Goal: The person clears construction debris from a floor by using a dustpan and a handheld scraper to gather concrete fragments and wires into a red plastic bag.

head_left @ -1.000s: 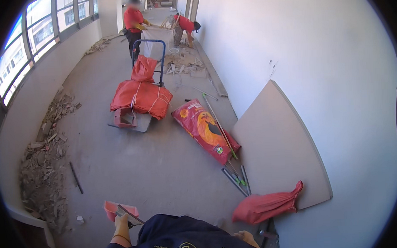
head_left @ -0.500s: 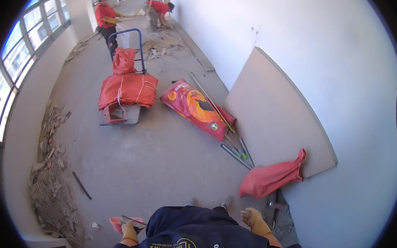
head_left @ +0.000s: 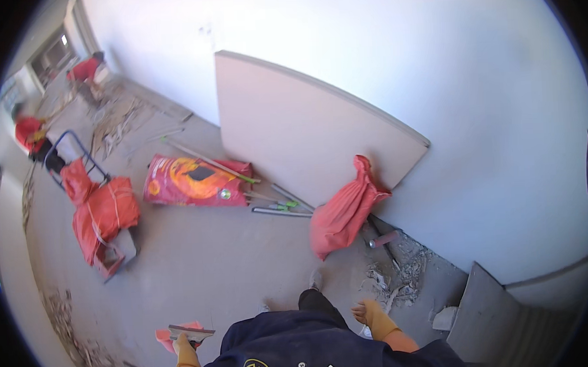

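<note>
My left hand (head_left: 185, 352), in a yellow work glove, is closed on a wide-bladed scraper (head_left: 194, 332) with a grey blade and dark handle. A pinkish-red, dustpan-like piece (head_left: 163, 339) shows just behind the blade; whether the same hand grips it I cannot tell. My right hand (head_left: 373, 315), also gloved, hangs at my side, fingers loosely bent and a little apart, with nothing visible in them. Ahead of it a tied red sack (head_left: 341, 214) stands against a beige board (head_left: 305, 130) propped on the white wall. Near the sack's base lies a reddish cylinder (head_left: 383, 239).
Rubble (head_left: 396, 277) lies along the right wall, beside a leaning grey panel (head_left: 486, 306). A printed red bag (head_left: 195, 179) and long-handled tools (head_left: 285, 209) lie ahead. A hand truck (head_left: 72, 135) carries red sacks (head_left: 108, 211). Two people in red (head_left: 29, 129) work farther off.
The view has swung right: the cart, bags and co-workers now sit farther left, and the grey panel has come in at right. The left hand still carries the scraper.
</note>
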A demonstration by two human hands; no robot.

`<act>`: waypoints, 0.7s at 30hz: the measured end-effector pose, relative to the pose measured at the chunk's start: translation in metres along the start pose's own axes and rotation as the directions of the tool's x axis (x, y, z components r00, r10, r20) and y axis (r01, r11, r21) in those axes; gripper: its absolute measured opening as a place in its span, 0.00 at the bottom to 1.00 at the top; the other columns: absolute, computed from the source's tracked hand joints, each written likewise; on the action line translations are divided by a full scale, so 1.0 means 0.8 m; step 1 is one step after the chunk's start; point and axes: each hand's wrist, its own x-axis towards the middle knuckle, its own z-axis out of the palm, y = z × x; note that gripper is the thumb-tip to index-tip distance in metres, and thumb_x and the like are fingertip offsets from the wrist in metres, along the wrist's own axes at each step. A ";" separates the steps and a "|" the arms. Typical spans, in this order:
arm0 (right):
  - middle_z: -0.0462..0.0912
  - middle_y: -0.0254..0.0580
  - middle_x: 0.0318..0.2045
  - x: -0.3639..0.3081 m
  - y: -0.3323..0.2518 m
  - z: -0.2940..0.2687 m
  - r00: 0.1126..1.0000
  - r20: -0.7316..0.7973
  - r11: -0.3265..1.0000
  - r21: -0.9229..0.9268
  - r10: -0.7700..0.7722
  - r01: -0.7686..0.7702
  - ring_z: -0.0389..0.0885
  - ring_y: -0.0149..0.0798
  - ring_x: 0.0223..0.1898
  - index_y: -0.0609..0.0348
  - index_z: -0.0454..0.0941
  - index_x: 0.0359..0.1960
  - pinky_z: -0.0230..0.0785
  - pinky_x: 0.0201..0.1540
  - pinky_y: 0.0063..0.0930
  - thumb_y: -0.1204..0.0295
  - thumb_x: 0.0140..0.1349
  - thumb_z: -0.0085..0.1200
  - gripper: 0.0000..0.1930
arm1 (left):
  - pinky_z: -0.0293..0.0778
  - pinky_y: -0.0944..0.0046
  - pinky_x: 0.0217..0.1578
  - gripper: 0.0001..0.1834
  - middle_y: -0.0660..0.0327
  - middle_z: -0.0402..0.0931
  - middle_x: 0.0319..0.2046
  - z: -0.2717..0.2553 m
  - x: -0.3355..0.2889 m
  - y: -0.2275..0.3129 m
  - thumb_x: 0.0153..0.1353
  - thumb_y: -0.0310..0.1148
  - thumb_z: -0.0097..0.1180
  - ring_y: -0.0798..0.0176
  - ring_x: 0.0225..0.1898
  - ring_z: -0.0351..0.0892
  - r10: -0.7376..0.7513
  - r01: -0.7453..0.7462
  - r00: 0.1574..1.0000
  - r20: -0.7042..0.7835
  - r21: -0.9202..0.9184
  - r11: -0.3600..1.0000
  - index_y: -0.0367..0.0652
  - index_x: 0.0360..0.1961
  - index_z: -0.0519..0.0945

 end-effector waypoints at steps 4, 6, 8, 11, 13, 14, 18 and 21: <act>0.68 0.59 0.66 -0.003 -0.018 -0.028 0.998 0.043 0.995 0.095 0.039 -0.043 0.67 0.54 0.65 0.68 0.63 0.62 0.62 0.65 0.43 0.58 0.71 0.39 0.27 | 0.82 0.40 0.46 0.25 0.43 0.74 0.52 0.124 0.022 0.039 0.60 0.25 0.49 0.41 0.50 0.80 0.005 0.029 0.979 0.203 -0.164 0.986 0.35 0.61 0.67; 0.66 0.59 0.67 -0.011 -0.041 -0.020 0.997 0.054 0.993 0.104 0.055 -0.060 0.64 0.54 0.67 0.69 0.61 0.63 0.57 0.68 0.41 0.59 0.72 0.36 0.27 | 0.80 0.39 0.51 0.26 0.44 0.73 0.55 0.176 0.035 0.056 0.61 0.25 0.49 0.41 0.54 0.78 0.011 0.086 0.956 0.293 -0.315 0.945 0.36 0.62 0.67; 0.65 0.58 0.68 -0.010 -0.057 -0.028 0.994 0.072 0.986 0.140 0.081 -0.091 0.60 0.53 0.69 0.68 0.61 0.62 0.54 0.70 0.40 0.59 0.72 0.34 0.26 | 0.77 0.38 0.54 0.27 0.45 0.73 0.55 0.238 0.028 0.074 0.61 0.25 0.49 0.41 0.55 0.77 0.006 0.110 0.946 0.325 -0.339 0.934 0.36 0.63 0.66; 0.63 0.57 0.69 0.022 -0.077 -0.050 0.983 0.127 0.962 0.223 0.133 -0.159 0.55 0.52 0.71 0.66 0.62 0.62 0.49 0.72 0.39 0.61 0.73 0.31 0.24 | 0.78 0.38 0.54 0.26 0.46 0.74 0.55 0.319 -0.002 0.092 0.61 0.26 0.50 0.42 0.55 0.77 -0.010 0.108 0.953 0.302 -0.310 0.945 0.36 0.63 0.67; 0.65 0.59 0.67 0.063 -0.072 -0.072 0.989 0.133 0.951 0.292 0.068 -0.105 0.59 0.54 0.69 0.63 0.62 0.63 0.52 0.70 0.43 0.60 0.72 0.33 0.24 | 0.79 0.39 0.52 0.25 0.47 0.75 0.53 0.347 -0.018 0.105 0.61 0.28 0.52 0.43 0.53 0.78 0.016 0.062 0.954 0.299 -0.248 0.967 0.37 0.61 0.69; 0.68 0.61 0.65 0.085 -0.066 -0.096 0.994 0.111 0.941 0.336 0.008 -0.045 0.65 0.56 0.66 0.61 0.62 0.64 0.57 0.67 0.48 0.59 0.72 0.35 0.25 | 0.80 0.41 0.51 0.24 0.48 0.76 0.52 0.370 -0.035 0.100 0.61 0.30 0.53 0.44 0.52 0.79 0.026 0.043 0.951 0.307 -0.215 0.976 0.38 0.59 0.70; 0.78 0.58 0.54 0.137 -0.120 -0.112 0.996 -0.016 0.899 0.432 0.087 -0.072 0.77 0.55 0.51 0.61 0.70 0.54 0.71 0.54 0.49 0.59 0.68 0.42 0.20 | 0.82 0.47 0.44 0.22 0.53 0.78 0.47 0.415 -0.062 0.105 0.60 0.37 0.58 0.49 0.45 0.81 -0.045 0.065 0.986 0.159 -0.120 0.991 0.43 0.55 0.73; 0.80 0.52 0.36 0.119 -0.201 -0.053 0.975 -0.224 0.977 0.207 -0.008 0.055 0.77 0.46 0.28 0.57 0.73 0.51 0.72 0.30 0.38 0.61 0.65 0.49 0.17 | 0.82 0.49 0.39 0.22 0.57 0.77 0.43 0.402 -0.052 0.119 0.59 0.43 0.59 0.52 0.44 0.79 -0.084 0.094 0.992 0.093 -0.115 0.989 0.50 0.53 0.74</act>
